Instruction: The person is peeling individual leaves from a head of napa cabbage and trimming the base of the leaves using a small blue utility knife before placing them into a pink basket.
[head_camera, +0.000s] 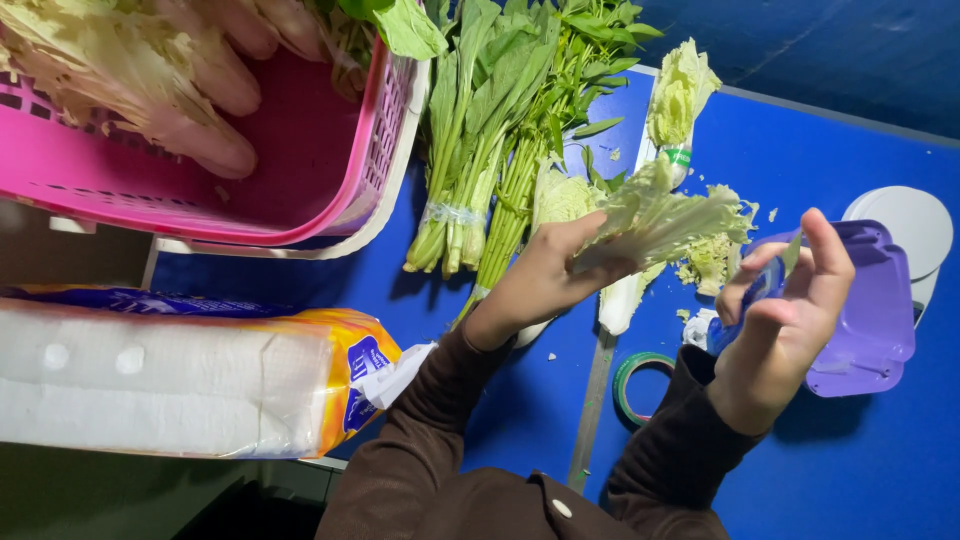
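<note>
- Nearest the camera, two brown sleeves (430, 470) reach out over a blue table (870, 480), with a pack of white paper rolls (170, 385) lying off to the left
- A roll of green tape (640, 383) lies flat on the table between the two forearms
- The left hand (545, 280) is closed around a pale cabbage leaf (665, 220), fingers and thumb pinching its stalk end so the frilly part hangs out to the right, clear of the table
- The right hand (785, 320) is curled loosely, fingers half bent and not clamped; it sits against a purple plastic tray (875, 310), though whether it actually grips the tray I cannot tell
- My judgement: the leaf is held only at one end and looks limp and brittle, so a tug could tear it or shed more scraps like the cabbage bits (710, 262) already lying just beyond
- Farther on, bundles of leafy green stalks (480, 150) lie touching one another; a careless elbow could push them
- Farthest left, a pink basket (330, 170) holds more cabbage
</note>
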